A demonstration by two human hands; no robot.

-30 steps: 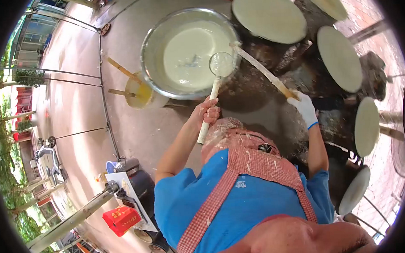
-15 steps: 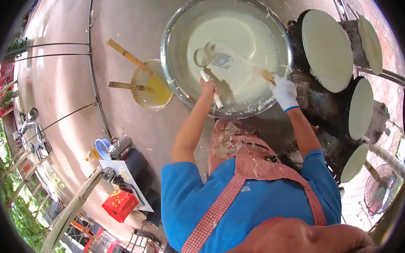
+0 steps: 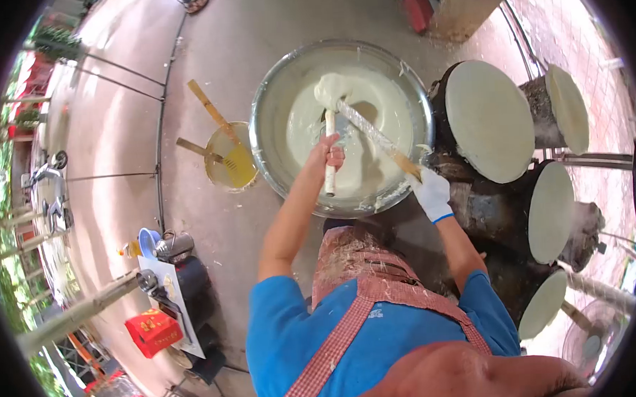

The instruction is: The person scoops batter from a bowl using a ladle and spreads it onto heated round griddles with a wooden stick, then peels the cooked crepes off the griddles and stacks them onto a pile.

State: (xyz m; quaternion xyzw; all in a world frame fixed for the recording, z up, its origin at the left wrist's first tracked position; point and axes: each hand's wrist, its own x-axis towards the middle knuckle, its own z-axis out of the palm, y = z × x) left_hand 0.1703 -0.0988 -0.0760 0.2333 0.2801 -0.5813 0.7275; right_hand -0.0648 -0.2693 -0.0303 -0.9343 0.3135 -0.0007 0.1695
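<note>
Ladle (image 3: 329,123) in the bare left hand (image 3: 325,155), fingers curled around the white handle, its butt sticking out on the near side and its bowl end, coated pale, ahead of the fingers. White-gloved right hand (image 3: 431,193), fingers closed around the wooden end of a stick (image 3: 368,131), the whitened shaft slanting forward and leftward from the grip to the ladle's bowl end. Cannot tell contact there from mere overlap. Beneath the left fingers and ahead-left of the gloved ones, wide metal basin (image 3: 259,148), with pale batter (image 3: 363,175) inside and smears along the rim. Left of the left fingers, just beside the basin, bucket (image 3: 216,142) of yellow liquid with two wooden-handled tools (image 3: 215,114) leaning out. Right of the gloved fingers, several round griddles (image 3: 490,120), each with a pale top. Behind and well left of the left fingers, white-topped desk (image 3: 174,286), with a blue bowl (image 3: 148,241) by its far end and a red box (image 3: 153,332) at its outer edge. Behind both sets of fingers, spattered apron (image 3: 356,261) over a blue shirt (image 3: 367,352).
</note>
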